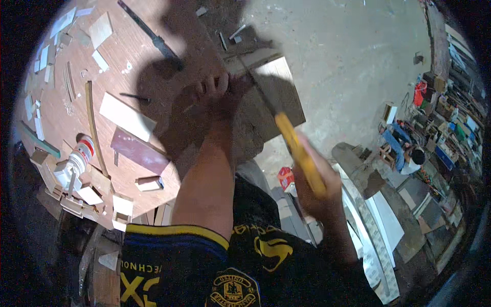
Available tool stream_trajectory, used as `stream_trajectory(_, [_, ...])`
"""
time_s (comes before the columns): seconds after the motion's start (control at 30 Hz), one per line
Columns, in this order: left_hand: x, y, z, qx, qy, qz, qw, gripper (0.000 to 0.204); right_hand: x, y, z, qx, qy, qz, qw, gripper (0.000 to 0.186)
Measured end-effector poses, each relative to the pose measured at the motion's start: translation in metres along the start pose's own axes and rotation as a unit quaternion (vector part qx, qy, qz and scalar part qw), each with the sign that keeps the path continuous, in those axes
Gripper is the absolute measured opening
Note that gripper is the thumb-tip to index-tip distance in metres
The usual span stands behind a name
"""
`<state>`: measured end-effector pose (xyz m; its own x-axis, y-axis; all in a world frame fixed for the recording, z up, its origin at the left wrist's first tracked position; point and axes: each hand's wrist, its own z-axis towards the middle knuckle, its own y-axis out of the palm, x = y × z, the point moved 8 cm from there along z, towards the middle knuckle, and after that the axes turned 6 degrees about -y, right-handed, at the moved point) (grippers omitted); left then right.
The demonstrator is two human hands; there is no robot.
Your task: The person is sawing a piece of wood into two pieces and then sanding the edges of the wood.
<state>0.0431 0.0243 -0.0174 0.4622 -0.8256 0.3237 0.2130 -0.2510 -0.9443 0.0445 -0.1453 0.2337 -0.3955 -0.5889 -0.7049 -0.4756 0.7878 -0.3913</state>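
My right hand is closed round the yellow handle of a handsaw. Its narrow dark blade, seen almost edge-on, runs up and left to a wooden board jutting past the workbench edge. Left of the blade, my left hand presses on the wood with bent fingers, gripping it at the bench. Shadow covers this hand and much of the wood beneath it, so the exact contact between blade and board is hard to make out.
On the workbench lie a long dark metal tool, a purplish wood block, several offcuts and a red-and-white container. Beyond, a person sits low among clutter on the right. Long pale panels lie at my right side.
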Motion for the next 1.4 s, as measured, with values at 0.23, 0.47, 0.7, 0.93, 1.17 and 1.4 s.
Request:
stream_trajectory(0.23, [0.012, -0.006, 0.005, -0.032, -0.008, -0.04, 0.999, 0.031, 0.011, -0.007, 0.001, 0.007, -0.131, -0.178, 0.975, 0.057])
stream_trajectory(0.47, [0.003, -0.011, 0.008, 0.004, 0.0, -0.028, 1.0, 0.026, -0.008, -0.003, -0.033, -0.018, -0.033, -0.152, 0.988, 0.055])
stream_trajectory(0.7, [0.022, -0.029, 0.004, 0.04, 0.034, -0.01, 0.999, 0.024, 0.008, 0.015, -0.016, 0.026, -0.115, -0.212, 0.97, 0.05])
stream_trajectory(0.93, [0.009, -0.005, 0.015, 0.012, 0.063, -0.032, 0.997, 0.024, -0.005, -0.017, -0.023, -0.012, -0.013, -0.125, 0.992, 0.053])
stream_trajectory(1.17, [0.001, -0.012, 0.009, -0.158, -0.073, -0.047, 0.984, 0.023, 0.012, 0.007, -0.008, -0.036, -0.083, -0.171, 0.981, 0.058])
stream_trajectory(1.4, [0.012, 0.002, 0.027, -0.422, -0.179, -0.06, 0.887, 0.026, -0.002, 0.013, -0.005, -0.007, -0.031, -0.128, 0.991, 0.048])
